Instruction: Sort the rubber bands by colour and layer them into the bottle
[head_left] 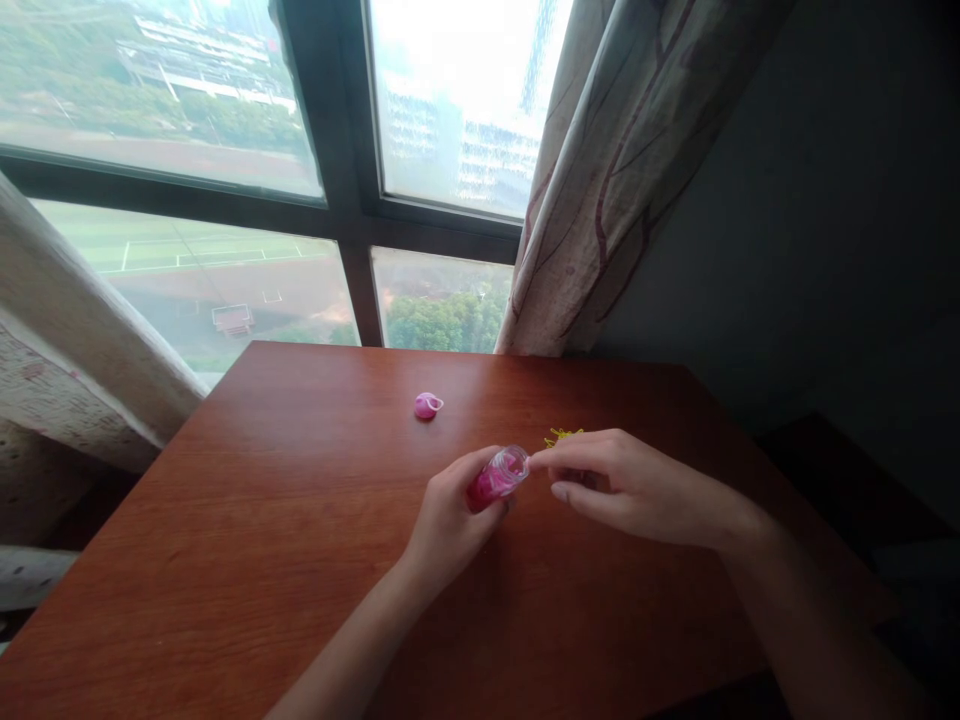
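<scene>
My left hand [448, 525] is wrapped round a small clear bottle [495, 482] with pink contents. The bottle leans to the right, and its uncapped mouth faces up and towards my right hand. My right hand [626, 485] hovers just right of it, index finger stretched out to the rim. The thumb stands apart below, and I see nothing between thumb and finger; the other fingers are partly hidden. A round pink cap [425, 406] with a pale loop lies on the table behind the bottle. Some yellow stringy material [561, 437] shows behind my right hand, which hides part of it.
The reddish-brown wooden table [225, 540] reaches up to a dark-framed window [349, 215]. A patterned curtain [592, 180] hangs at the right of the window, and another curtain [82, 310] at the left. The dark wall [825, 230] is on the right.
</scene>
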